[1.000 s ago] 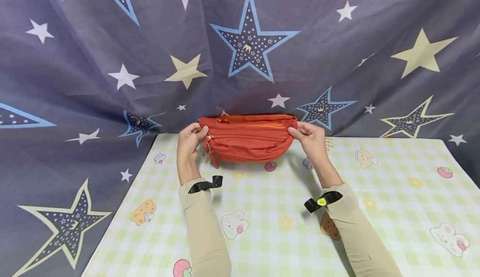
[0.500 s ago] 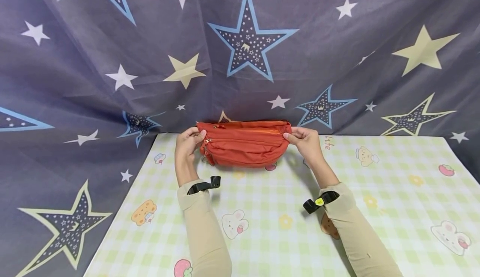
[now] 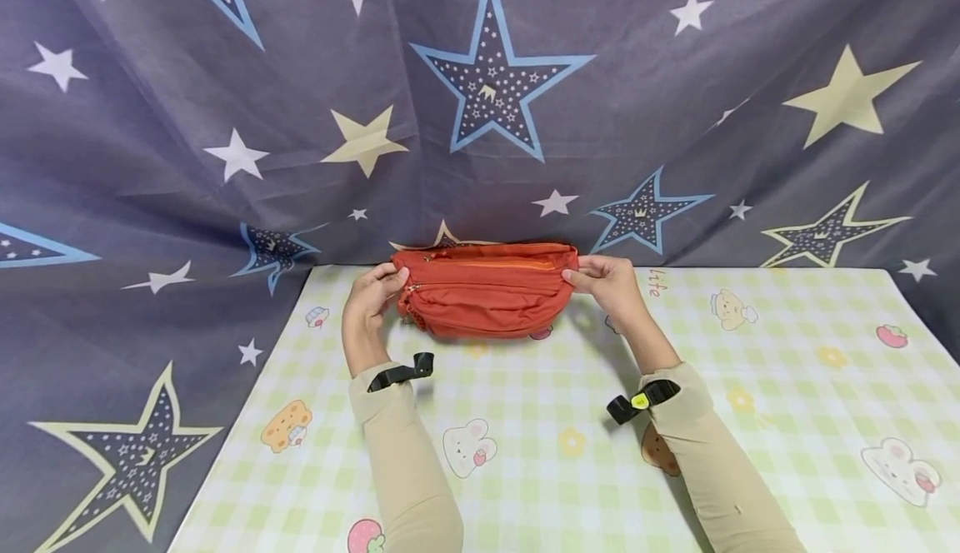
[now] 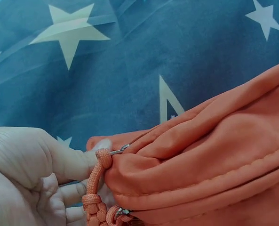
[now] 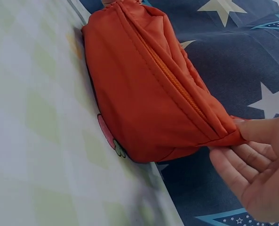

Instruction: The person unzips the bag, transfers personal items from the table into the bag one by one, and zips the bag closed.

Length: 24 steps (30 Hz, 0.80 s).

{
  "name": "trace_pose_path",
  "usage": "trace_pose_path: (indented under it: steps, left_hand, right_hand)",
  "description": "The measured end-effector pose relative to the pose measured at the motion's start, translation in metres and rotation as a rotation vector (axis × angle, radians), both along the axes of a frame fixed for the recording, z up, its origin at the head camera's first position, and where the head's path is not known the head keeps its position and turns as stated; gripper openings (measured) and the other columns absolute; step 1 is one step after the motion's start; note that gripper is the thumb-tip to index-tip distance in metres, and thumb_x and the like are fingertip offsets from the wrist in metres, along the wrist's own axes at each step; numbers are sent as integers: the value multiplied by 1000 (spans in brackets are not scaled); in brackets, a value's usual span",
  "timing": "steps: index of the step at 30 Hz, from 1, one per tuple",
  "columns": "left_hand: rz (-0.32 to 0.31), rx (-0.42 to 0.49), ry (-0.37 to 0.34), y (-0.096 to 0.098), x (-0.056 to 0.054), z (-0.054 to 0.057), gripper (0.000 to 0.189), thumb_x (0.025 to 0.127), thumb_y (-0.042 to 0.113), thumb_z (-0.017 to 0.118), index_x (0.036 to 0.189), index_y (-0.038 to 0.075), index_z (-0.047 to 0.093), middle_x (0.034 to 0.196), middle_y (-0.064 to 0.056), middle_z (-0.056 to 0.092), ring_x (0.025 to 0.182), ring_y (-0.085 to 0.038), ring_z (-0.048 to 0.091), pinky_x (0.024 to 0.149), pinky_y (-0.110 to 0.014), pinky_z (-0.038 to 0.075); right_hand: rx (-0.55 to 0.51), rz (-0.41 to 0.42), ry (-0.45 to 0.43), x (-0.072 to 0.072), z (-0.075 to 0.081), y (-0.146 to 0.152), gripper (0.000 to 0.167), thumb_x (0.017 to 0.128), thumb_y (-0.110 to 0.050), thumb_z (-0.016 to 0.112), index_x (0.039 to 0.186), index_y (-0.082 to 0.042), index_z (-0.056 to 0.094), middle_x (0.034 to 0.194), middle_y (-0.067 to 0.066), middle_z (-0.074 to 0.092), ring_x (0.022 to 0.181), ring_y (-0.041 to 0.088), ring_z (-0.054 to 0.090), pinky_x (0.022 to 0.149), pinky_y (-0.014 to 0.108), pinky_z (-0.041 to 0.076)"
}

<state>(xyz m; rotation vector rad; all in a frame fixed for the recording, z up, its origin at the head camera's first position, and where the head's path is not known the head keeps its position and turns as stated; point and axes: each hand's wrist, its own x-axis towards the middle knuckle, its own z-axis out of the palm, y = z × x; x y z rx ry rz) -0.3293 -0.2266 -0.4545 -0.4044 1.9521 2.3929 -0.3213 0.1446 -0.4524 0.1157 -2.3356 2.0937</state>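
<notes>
An orange-red waist bag with zippers across its front is held up at the far edge of the table. My left hand pinches its left upper corner, thumb in front. In the left wrist view a braided cord zipper pull hangs beside that thumb from a metal slider. On the other side my right hand pinches the right upper corner between thumb and fingers. The right wrist view shows the bag's curved lower side close over the tablecloth, with a zipper running along the front.
A checked green-and-white tablecloth with cartoon prints covers the table. Behind the bag hangs a dark curtain printed with stars, falling past the table's back and left edges. Each wrist wears a black camera strap.
Both hands have lowered the bag slightly and shifted it a little left, still gripping its two upper corners. The hanging zipper pull now lies against the bag's left side.
</notes>
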Motion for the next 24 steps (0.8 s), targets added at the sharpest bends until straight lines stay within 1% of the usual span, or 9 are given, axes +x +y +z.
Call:
trace_pose_path:
  steps: [2,4,5,7,11,16,19,21,24]
  left_hand:
    - [9,-3,-8,1,-1,-3,16,97,3,67,84,12,70,68,12,67,67,0,61,68,-15,52]
    - [17,-17,-17,2,-2,-4,6,96,4,68,92,7,70,69,12,67,68,0,62,68,-14,52]
    - [24,-26,-26,3,-2,-5,4,96,4,69,93,6,70,69,12,67,68,1,62,68,-14,52]
    - [33,-57,-40,4,-3,-7,3,96,5,69,94,7,70,71,13,66,68,1,62,67,-13,52]
    - [49,-114,-71,4,-4,-9,12,97,7,69,87,14,70,72,13,61,65,1,57,64,-13,48]
    - [54,-174,-103,3,-5,-10,2,96,11,71,96,13,72,78,13,58,63,0,50,62,-17,42]
    - [43,-192,-116,3,-5,-9,9,96,11,70,105,11,70,85,14,57,67,0,50,67,-18,44]
    - [33,-205,-123,3,-4,-7,17,97,13,69,114,8,68,86,14,57,70,0,51,72,-20,44]
    - [25,-214,-126,4,-5,-5,32,99,16,68,129,4,63,83,17,60,75,1,54,79,-21,46]
  right_hand:
    - [-8,4,-17,0,-1,1,32,95,-4,70,121,15,66,89,2,79,70,2,73,83,36,64]
    - [-11,3,-35,0,-3,1,33,95,-3,70,121,16,64,89,2,79,69,1,72,82,33,64]
    - [-14,1,-45,0,-4,1,33,95,-2,70,121,16,65,88,2,78,69,2,72,82,33,64]
    - [-15,-6,-65,0,-6,0,32,95,-2,70,120,16,65,87,2,78,68,2,72,82,34,64]
    - [-13,-12,-94,-1,-10,-2,32,95,-2,69,120,17,64,83,-2,77,67,3,71,84,38,64]
    - [-18,-23,-118,-2,-12,-3,31,96,-3,69,120,16,65,79,-7,75,67,2,71,88,42,62]
    - [-15,-25,-118,-3,-11,-2,32,96,-4,69,120,16,65,80,-6,75,68,2,72,89,43,62]
    - [-16,-24,-114,-3,-11,-1,33,97,-5,68,122,16,64,83,-5,76,69,2,72,89,43,62]
    - [-28,-27,-107,-3,-10,0,35,97,-7,68,124,15,63,89,-2,77,71,1,71,89,41,62]
